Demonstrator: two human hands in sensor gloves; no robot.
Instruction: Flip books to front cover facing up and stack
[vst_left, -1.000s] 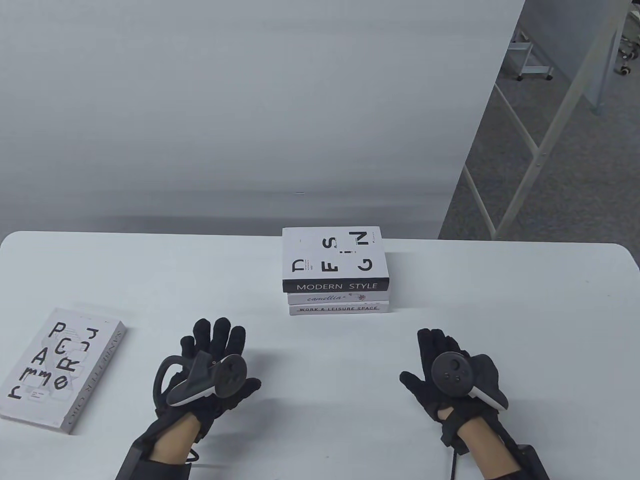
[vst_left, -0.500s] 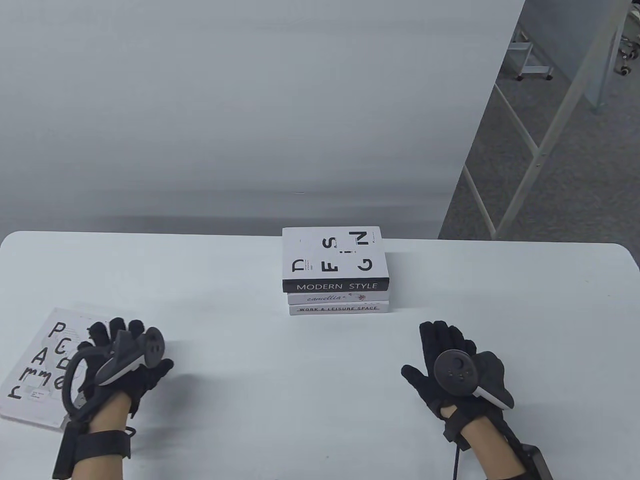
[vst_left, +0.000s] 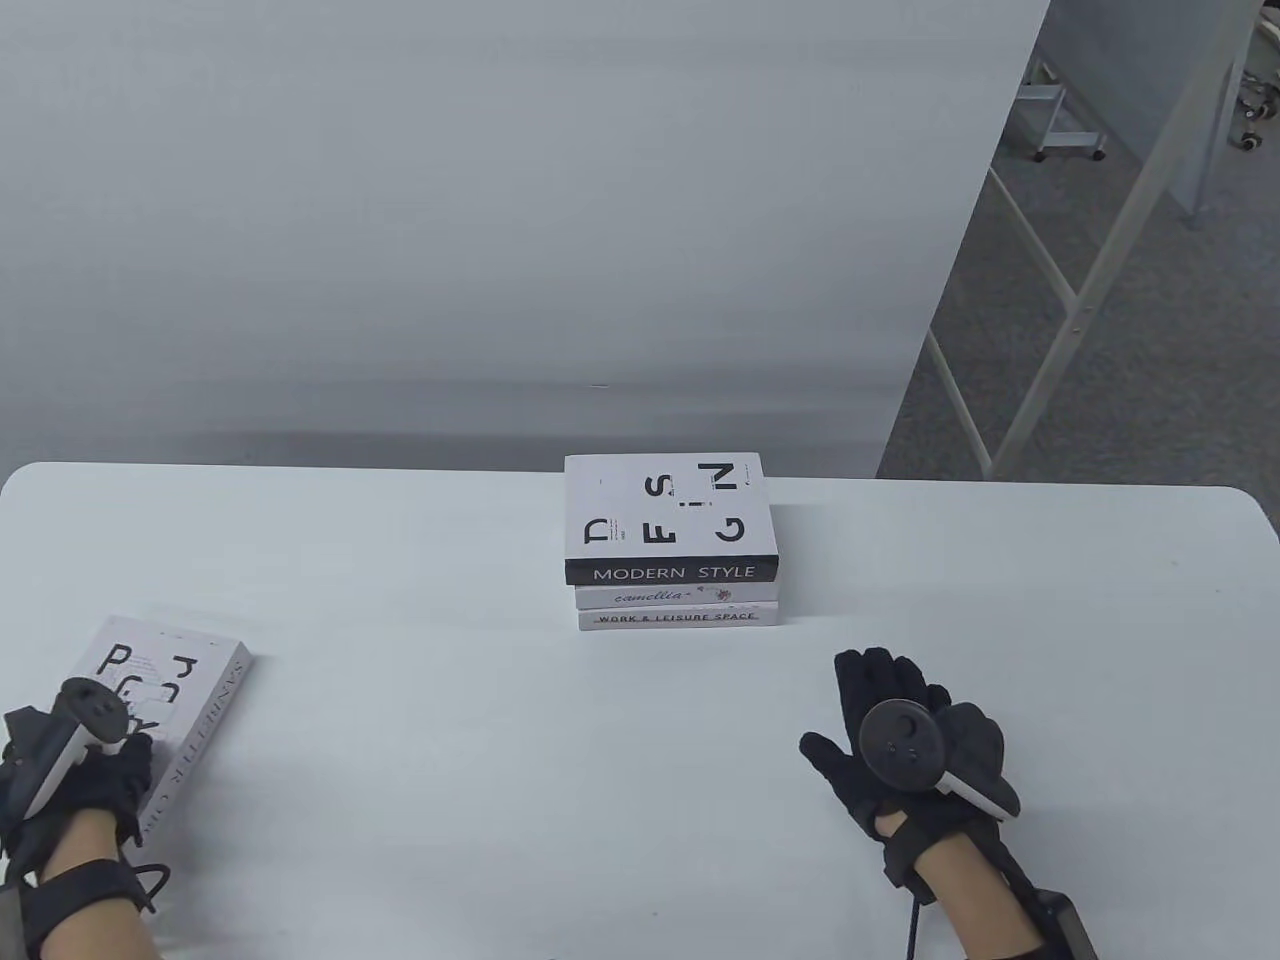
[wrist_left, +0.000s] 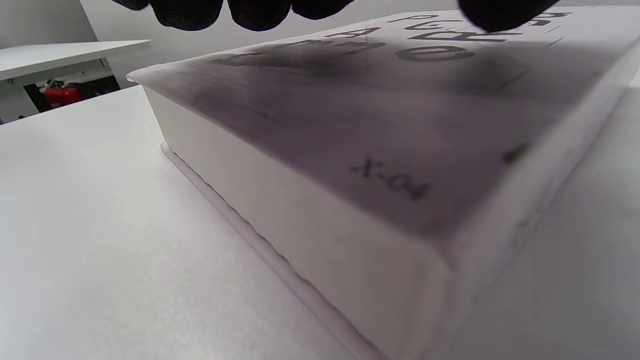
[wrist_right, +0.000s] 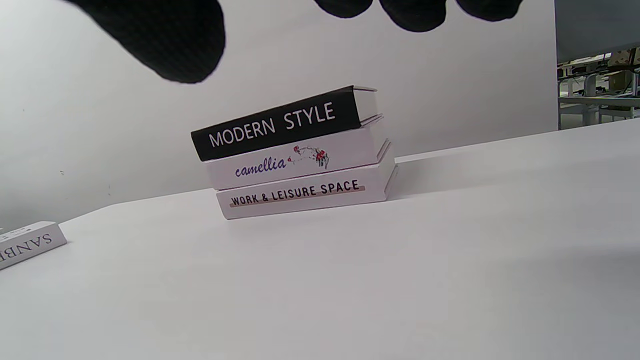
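White table spanning the lower half of the table view, backed by a pale grey wall panel.

Stack of three books at centre, toward the far edge, spines turned to the near side: "WORK & LEISURE SPACE" at the bottom, "camellia" in the middle, "MODERN STYLE" (black spine) on top, with the top cover's large scattered black letters facing up. Edges roughly aligned; same stack seen tilted in the right wrist view.

Loose book lying flat at the near left corner of the table, well apart from the stack, lettered cover up, spine on its right side. Page block and cover filling the left wrist view, with a small "X-04" mark near one corner.

Left hand over the near end of the loose book, fingertips above the cover (contact not determinable, nor whether curled or spread).

Right hand at the near right, clear of both book positions, fingers spread and grasping nothing; fingertips hanging above the bare tabletop in the right wrist view.
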